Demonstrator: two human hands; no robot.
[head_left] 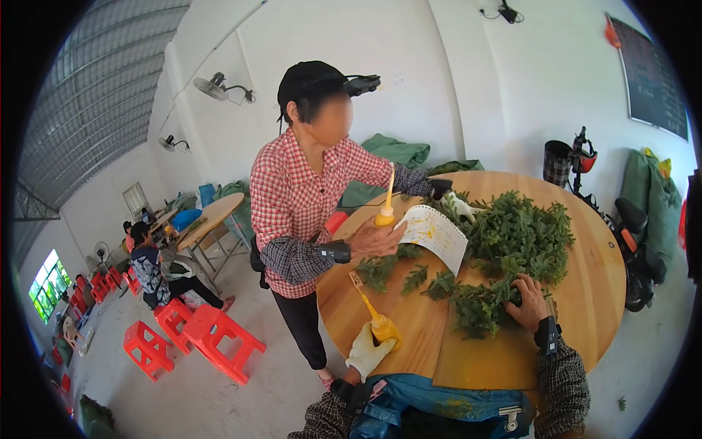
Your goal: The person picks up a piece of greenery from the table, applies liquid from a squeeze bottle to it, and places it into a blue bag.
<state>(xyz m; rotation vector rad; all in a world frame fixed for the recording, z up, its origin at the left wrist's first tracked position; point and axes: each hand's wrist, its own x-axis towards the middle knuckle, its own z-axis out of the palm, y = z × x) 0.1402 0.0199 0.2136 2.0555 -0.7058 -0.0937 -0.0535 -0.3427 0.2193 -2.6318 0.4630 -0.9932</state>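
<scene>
My left hand (368, 351), in a white glove, is closed round a yellow squeeze bottle (385, 331) with a long nozzle tilted up and left. My bare right hand (529, 304) curls its fingers over the near edge of some green leafy sprigs (477, 306); its fingertips are partly lost among the leaves. Beside them lies the large heap of greenery (519, 234) on the round wooden table (592, 300). A yellow-stained board (486, 364) lies at the near edge, before my blue apron (453, 401).
Across the table a person in a checked shirt (292, 197) holds another yellow bottle (385, 214) and a white, yellow-spotted sheet (435, 238); their gloved hand (459, 208) touches the heap. Loose sprigs (414, 279) lie between us. Red stools (219, 340) stand left, a scooter (632, 227) right.
</scene>
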